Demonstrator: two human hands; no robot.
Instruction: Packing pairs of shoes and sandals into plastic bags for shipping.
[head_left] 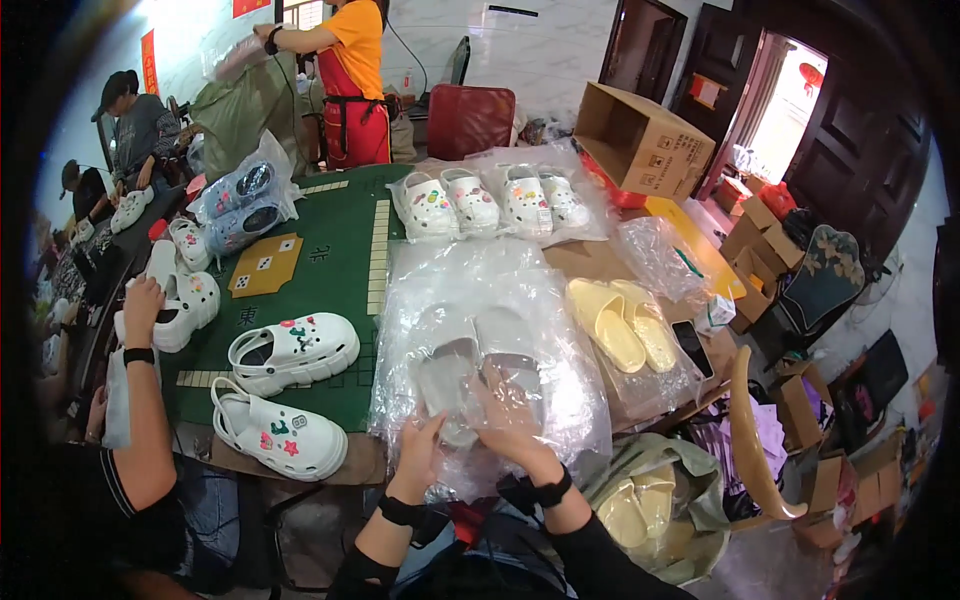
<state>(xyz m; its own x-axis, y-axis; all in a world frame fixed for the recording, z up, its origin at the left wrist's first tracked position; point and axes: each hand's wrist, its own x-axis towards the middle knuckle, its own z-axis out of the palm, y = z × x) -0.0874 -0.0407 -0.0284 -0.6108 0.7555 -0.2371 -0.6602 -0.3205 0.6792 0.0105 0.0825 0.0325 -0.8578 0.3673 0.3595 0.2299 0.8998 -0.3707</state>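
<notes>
In front of me a pair of pale grey-white clogs (508,338) lies inside a clear plastic bag (420,390), on top of more clear bags. My left hand (418,452) pinches the near edge of this bag. My right hand (512,425) grips the bag beside the right clog's heel, its fingers reaching up along the shoe and partly blurred by the shiny film. To the left, two loose white clogs with colourful charms (290,440) stand on the green table mat (330,215). Beyond the bags lie bagged white clogs with charms (440,205).
Yellow slippers (622,325) in plastic and a phone (690,348) lie on the right. A green sack (690,470) holds more yellow slippers below the table edge. At the left a co-worker's hand (145,300) touches a white clog. An open carton (645,140) stands far right.
</notes>
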